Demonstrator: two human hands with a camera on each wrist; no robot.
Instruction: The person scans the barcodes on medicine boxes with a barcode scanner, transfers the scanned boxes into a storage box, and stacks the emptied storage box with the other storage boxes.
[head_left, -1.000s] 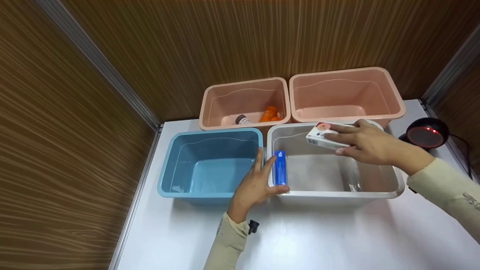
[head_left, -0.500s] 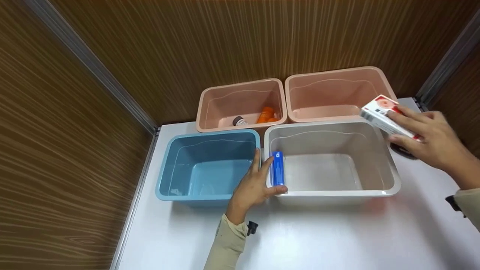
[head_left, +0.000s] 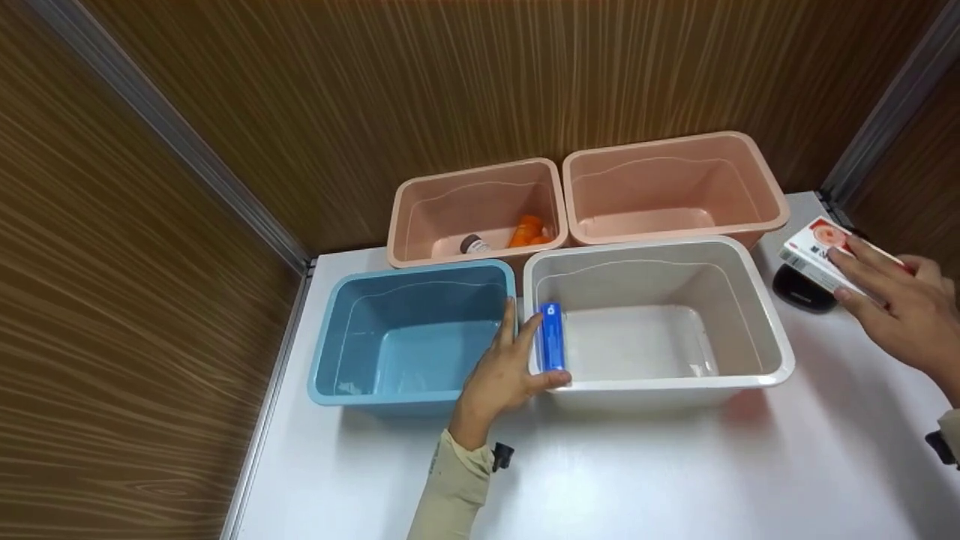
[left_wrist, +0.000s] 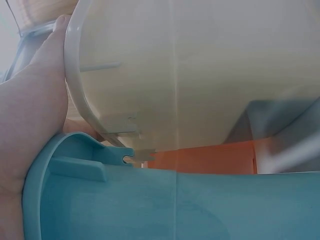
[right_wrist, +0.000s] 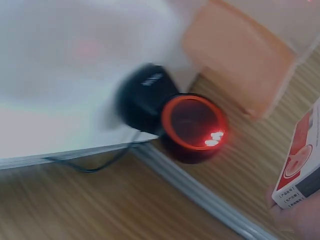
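1. Right hand, back up, pinches a red-and-white carton between thumb and fingers at right.
2. The carton's long axis runs near-right to far-left, pink-emblem end leftmost, partly hiding the black barcode scanner in the head view.
3. Left hand, fingers spread wide, touches the white bin's near-left rim.

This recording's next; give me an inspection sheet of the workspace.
Surface: white tabletop carrying a blue bin, a white bin and two pink bins.
Job's things: white box; blue box inside the white bin; black device with a lit red ring.
Clutter: orange items and a small bottle inside the left pink bin.
Grips: right hand holds the white box; left hand rests at the white bin's rim.
Cables: one thin dark cable beside the black device.
Surroundings: brown panels behind and at the sides.
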